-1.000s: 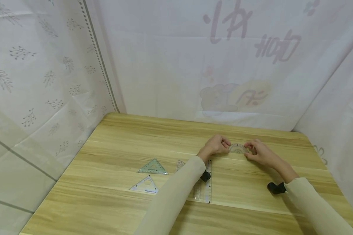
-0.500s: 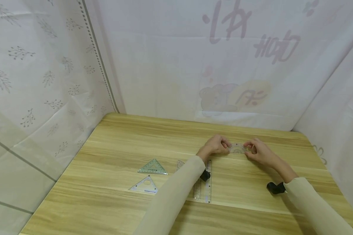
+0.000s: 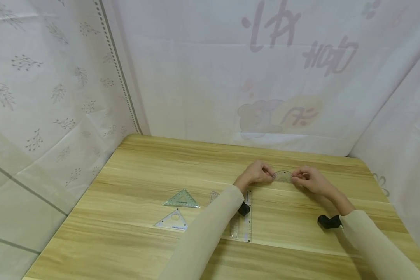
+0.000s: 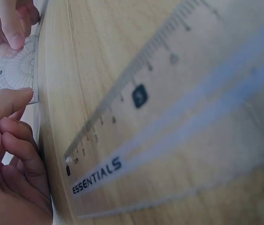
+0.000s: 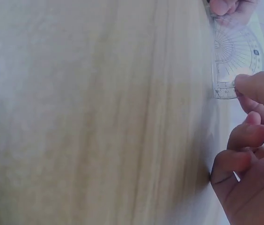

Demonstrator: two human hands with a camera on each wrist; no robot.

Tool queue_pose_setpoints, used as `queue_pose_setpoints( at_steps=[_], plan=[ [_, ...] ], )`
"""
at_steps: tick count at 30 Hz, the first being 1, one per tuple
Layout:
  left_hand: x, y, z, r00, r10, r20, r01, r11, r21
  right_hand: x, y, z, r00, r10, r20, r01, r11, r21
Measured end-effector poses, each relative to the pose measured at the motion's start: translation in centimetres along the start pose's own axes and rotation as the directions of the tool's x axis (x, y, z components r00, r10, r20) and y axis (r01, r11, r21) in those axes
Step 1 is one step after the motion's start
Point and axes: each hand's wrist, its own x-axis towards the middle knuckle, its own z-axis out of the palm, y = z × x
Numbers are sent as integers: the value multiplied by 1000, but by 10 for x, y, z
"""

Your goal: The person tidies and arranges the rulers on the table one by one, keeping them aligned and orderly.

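A clear half-round protractor [image 3: 283, 176] is held between my two hands toward the back right of the table. My left hand [image 3: 258, 172] pinches its left corner, and my right hand [image 3: 310, 180] pinches the right one. In the left wrist view the protractor [image 4: 23, 70] stands tilted up, with thumbs at both ends of its straight edge. The right wrist view has the right thumb [image 5: 258, 86] pressed on the protractor's [image 5: 237, 47] near corner, the other fingers curled below.
A clear ruler [image 3: 248, 221] lies partly under my left sleeve, beside other clear measuring pieces [image 3: 235, 229]. A green set square [image 3: 182, 199] and a clear set square [image 3: 172, 221] lie to the left. White cloth [image 3: 196, 77] hangs behind the wooden table [image 3: 143, 167].
My right hand has shifted its grip slightly at the protractor's right corner, and the protractor has tilted a little. The left hand and the pieces on the table stay where they were.
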Motion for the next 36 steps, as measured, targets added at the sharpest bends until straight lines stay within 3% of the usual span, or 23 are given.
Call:
queue_pose_setpoints(
  at_steps=[7,12,19,26,36],
  plan=[
    [-1,-1,-4,1000,12,21,-11,999,-36,3,-4,-4,999,-11,30,9,999,53],
    [0,-1,-8,999,18,33,-14,994,-107,3,-9,-5,999,25,29,-27,997,76],
    [1,-1,-13,998,44,44,-38,992,-119,2,-17,-6,998,61,23,-64,981,185],
    [-8,6,-29,992,91,90,-80,990,-120,5,-27,-4,1000,16,-20,-13,983,181],
    [-20,9,-54,978,185,93,-175,979,-104,12,-48,4,992,110,-61,-100,983,152]
  ],
)
